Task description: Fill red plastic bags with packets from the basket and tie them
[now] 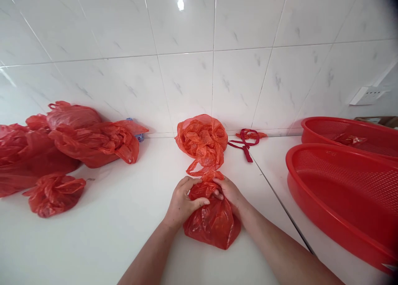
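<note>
A red plastic bag (pixel 214 225), filled at its lower part, lies on the white tabletop (pixel 118 231) in front of me. My left hand (pixel 185 200) is closed on the left of its gathered neck, with the thumb laid across the front. On the other side, my right hand (pixel 228 193) grips the neck, and some of its fingers are tucked into the folds. What the bag contains cannot be made out through the film. Just beyond my fingertips sits a crumpled heap of red plastic bags (pixel 202 137), with a handle loop reaching toward the neck.
Several full red bags (pixel 93 142) are piled at the left, with a smaller knotted bag (pixel 56 193) nearer. Dark red ribbon (pixel 245 146) lies by the tiled wall (pixel 186 81). Two red plastic baskets (pixel 323 206) stand at the right, past a seam in the tabletop.
</note>
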Action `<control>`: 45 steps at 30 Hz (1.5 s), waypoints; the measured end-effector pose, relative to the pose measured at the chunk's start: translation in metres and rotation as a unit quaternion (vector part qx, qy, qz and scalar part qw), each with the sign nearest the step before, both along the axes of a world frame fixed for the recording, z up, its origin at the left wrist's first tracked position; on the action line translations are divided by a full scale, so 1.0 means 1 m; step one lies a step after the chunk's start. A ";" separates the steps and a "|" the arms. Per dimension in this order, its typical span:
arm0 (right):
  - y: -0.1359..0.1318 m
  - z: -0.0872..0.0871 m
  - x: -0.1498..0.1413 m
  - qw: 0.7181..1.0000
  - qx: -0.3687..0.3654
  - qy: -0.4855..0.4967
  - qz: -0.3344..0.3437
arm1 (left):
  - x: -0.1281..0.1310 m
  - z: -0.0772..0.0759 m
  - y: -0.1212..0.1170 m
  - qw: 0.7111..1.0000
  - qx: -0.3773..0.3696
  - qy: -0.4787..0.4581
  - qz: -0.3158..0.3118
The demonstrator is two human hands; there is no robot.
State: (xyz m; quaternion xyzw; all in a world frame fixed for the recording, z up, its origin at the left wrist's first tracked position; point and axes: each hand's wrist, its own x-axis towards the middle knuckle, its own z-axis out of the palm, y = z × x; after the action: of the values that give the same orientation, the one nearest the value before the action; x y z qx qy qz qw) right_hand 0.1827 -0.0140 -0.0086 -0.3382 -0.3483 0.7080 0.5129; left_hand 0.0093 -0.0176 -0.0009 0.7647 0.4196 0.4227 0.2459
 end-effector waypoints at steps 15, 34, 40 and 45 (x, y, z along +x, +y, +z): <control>-0.002 0.001 0.003 0.997 0.065 -0.030 0.025 | 0.003 -0.005 0.001 0.965 -0.199 -0.172 -0.013; 0.007 -0.006 0.003 0.942 0.182 -0.250 -0.128 | 0.017 -0.002 -0.016 0.995 -0.046 -0.072 -0.044; 0.007 -0.003 0.021 0.992 0.082 -0.096 0.003 | 0.017 -0.002 -0.017 0.998 -0.023 -0.051 -0.038; 0.015 -0.006 0.035 0.991 0.073 -0.089 -0.073 | 0.014 -0.002 -0.018 0.999 0.034 -0.015 0.008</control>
State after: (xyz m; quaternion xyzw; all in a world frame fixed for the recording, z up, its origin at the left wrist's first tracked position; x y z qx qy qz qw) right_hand 0.2173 0.0014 -0.0150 -0.3866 -0.4174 0.6082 0.5535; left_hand 0.0237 -0.0357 -0.0026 0.7626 0.4076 0.4504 0.2224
